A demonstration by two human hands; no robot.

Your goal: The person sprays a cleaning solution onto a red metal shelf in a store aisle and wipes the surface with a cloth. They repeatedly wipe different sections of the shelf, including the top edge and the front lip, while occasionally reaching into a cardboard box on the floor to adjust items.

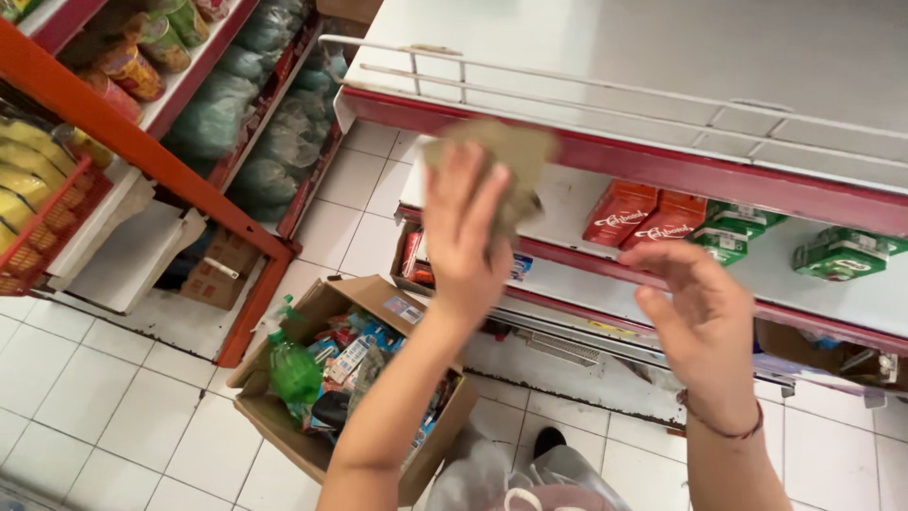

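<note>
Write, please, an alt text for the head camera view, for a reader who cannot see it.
The left hand holds a greyish cloth up against a white store shelf with a red edge, while the right hand hovers open beside it. Red boxes and green packs stand on the lower shelf, and an open cardboard box of mixed goods sits on the tiled floor.

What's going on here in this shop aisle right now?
A person stands at a mostly bare shop shelf. The left hand holds a brownish cloth up near the shelf edge, while the right hand hovers open beside it, holding nothing. Red boxes and green packs remain on the shelf. An open cardboard box of mixed goods sits on the floor below.
</note>
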